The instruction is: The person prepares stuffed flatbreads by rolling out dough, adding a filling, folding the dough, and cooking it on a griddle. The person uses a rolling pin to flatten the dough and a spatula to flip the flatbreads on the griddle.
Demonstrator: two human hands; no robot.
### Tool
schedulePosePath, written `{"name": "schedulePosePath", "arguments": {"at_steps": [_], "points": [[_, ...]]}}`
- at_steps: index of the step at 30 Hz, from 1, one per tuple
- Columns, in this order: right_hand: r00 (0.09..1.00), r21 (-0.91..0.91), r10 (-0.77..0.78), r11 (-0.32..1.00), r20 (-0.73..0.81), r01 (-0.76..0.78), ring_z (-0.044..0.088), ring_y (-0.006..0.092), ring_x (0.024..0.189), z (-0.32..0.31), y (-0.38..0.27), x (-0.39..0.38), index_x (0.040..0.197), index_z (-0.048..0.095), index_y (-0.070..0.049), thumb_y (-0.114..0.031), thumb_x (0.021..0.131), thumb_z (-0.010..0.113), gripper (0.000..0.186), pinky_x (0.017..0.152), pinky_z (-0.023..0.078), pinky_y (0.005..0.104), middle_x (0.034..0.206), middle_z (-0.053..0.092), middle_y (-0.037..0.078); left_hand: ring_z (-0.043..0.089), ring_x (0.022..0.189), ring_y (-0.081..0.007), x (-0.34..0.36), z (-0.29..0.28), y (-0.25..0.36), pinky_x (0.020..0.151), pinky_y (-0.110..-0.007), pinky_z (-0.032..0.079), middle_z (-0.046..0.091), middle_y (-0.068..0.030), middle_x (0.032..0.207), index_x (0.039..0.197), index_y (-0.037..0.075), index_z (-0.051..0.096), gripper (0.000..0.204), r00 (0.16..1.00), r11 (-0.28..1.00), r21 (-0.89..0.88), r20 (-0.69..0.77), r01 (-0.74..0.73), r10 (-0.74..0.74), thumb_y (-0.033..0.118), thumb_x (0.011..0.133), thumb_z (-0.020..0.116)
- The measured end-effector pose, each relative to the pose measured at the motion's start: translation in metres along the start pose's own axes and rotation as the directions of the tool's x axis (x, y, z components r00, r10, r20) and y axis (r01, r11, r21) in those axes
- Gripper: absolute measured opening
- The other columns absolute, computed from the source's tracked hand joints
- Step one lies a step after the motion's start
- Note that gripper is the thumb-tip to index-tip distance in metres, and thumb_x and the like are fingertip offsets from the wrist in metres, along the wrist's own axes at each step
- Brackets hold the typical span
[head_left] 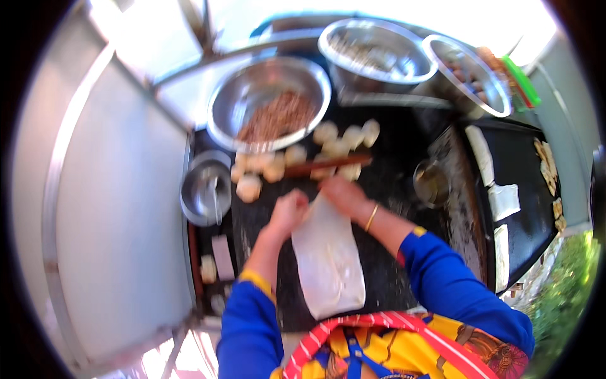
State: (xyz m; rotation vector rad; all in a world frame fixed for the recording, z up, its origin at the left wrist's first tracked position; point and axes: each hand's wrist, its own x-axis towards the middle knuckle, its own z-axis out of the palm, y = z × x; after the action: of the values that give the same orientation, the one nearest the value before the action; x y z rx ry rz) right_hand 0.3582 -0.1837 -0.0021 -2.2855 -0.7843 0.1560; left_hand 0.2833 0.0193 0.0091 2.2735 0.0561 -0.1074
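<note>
Your left hand [291,211] and right hand [344,194] sit apart at the dough sheet's [329,259] far end, the sheet lying on your side of the rolling pin [328,165]; can't tell if they pinch it (blurry). Dough balls [249,188] cluster around the rolling pin, a steel bowl [233,95] of brown crumbly food [278,119] beyond it.

A pale grey panel [120,189] is closing off the left side. Just beside it, a small steel bowl [191,201] is holding a slim utensil [216,192], and a pink flat rectangle [222,257] is lying near. Over on the far right, something bright green [521,81] is showing beside another steel bowl [499,106]; leafy greenery [571,271] is filling the lower corner.
</note>
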Motion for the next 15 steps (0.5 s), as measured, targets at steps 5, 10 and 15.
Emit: {"name": "schedulePosePath", "arguments": {"at_steps": [5, 10, 15], "points": [[0.964, -0.017, 0.223, 0.975, 0.141, -0.223, 0.064, 0.0304, 0.092, -0.015, 0.010, -0.005, 0.095, 0.067, -0.006, -0.010, 0.080, 0.068, 0.016, 0.079, 0.051, 0.0379, 0.096, 0.065, 0.013, 0.072, 0.087, -0.0245, -0.013, -0.004, 0.030, 0.081, -0.034, 0.056, 0.073, -0.0179, 0.092, 0.102, 0.002, 0.074, 0.025, 0.975, 0.978, 0.089, 0.097, 0.189, -0.198, 0.010, 0.079, 0.073], [0.982, 0.677, 0.104, 0.713, 0.160, -0.186, 0.057, 0.0062, 0.083, -0.032, -0.002, -0.050, 0.092, 0.064, -0.002, 0.002, 0.086, 0.067, 0.008, 0.072, 0.047, 0.0224, 0.085, 0.057, -0.002, 0.068, 0.089, -0.0305, -0.060, -0.012, 0.043, 0.079, -0.038, 0.055, 0.068, -0.0127, 0.095, 0.095, 0.008, 0.076, 0.014, 0.991, 0.990, -0.058, 0.023, 0.132, -0.130, 0.011, 0.083, 0.069], [0.998, 0.270, -0.065, 0.961, 0.020, 0.057, 0.062, 0.0212, 0.083, -0.071, -0.058, -0.172, 0.091, 0.067, -0.002, 0.004, 0.081, 0.071, 0.012, 0.073, 0.051, 0.0305, 0.088, 0.064, 0.008, 0.066, 0.084, -0.0259, -0.168, -0.013, 0.079, 0.074, -0.035, 0.055, 0.065, -0.0084, 0.087, 0.085, 0.010, 0.074, 0.006, 0.936, 0.928, 0.155, -0.053, -0.338, 0.349, 0.009, 0.080, 0.071]]}}
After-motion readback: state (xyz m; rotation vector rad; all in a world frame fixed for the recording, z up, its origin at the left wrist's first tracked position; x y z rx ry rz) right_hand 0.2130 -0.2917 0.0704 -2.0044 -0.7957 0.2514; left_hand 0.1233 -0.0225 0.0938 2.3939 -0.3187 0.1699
